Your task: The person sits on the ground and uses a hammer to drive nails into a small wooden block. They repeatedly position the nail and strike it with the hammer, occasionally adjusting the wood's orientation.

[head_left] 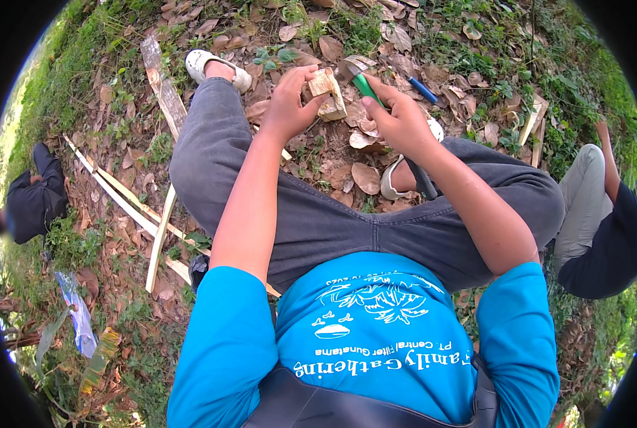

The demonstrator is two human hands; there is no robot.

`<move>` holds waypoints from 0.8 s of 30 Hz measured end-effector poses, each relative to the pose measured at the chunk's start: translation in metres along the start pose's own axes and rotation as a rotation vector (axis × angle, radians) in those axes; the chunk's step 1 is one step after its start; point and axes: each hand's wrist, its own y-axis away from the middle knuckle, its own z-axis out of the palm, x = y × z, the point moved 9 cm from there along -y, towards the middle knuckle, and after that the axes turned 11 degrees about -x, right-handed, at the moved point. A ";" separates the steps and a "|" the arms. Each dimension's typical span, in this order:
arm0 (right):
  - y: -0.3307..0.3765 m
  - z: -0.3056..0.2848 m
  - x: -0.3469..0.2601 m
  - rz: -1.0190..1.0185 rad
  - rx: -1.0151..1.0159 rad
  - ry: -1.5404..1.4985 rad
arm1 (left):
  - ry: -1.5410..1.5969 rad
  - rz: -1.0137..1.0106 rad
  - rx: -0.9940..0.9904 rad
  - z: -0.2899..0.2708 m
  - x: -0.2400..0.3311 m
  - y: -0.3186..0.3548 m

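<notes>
The person sits on leaf-strewn ground (347,178), knees spread, working a small wood block (327,93) set on the ground between the feet. The left hand (288,107) wraps its fingers (305,75) around the block's left side and top and holds it steady. The right hand (402,123) is closed on the green handle of a hatchet (357,77), whose head sits just beside the block's upper right corner, close to touching it; whether the blade is in the wood cannot be told.

This looks like the shaping or splitting step: the block is braced and the blade is at its edge. The next move seems to call for a short, controlled chop or push along the grain, with the left fingers kept clear of the blade's line, since they lie very near it.

A blue-handled tool (424,90) lies among the leaves beyond the right hand. Pale wood slats (129,203) lie on the ground to the left, and more sticks (533,120) to the right. Another person (600,221) sits at the right edge.
</notes>
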 end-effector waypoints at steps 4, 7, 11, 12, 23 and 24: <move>-0.003 0.000 0.003 0.032 -0.014 -0.042 | -0.030 0.049 -0.008 0.001 0.003 0.000; -0.007 0.002 0.007 -0.050 0.035 0.003 | -0.002 0.034 -0.006 0.003 0.002 -0.002; -0.023 0.018 0.027 -0.085 0.173 0.086 | 0.081 0.010 0.029 0.005 -0.012 -0.003; -0.026 0.021 0.033 -0.033 0.193 0.045 | 0.102 0.005 0.046 0.004 -0.015 -0.004; -0.044 0.037 0.073 -0.104 0.280 -0.136 | 0.099 0.029 0.078 0.007 -0.012 -0.010; -0.044 0.037 0.072 -0.106 0.290 -0.133 | 0.093 0.031 0.078 0.006 -0.011 -0.011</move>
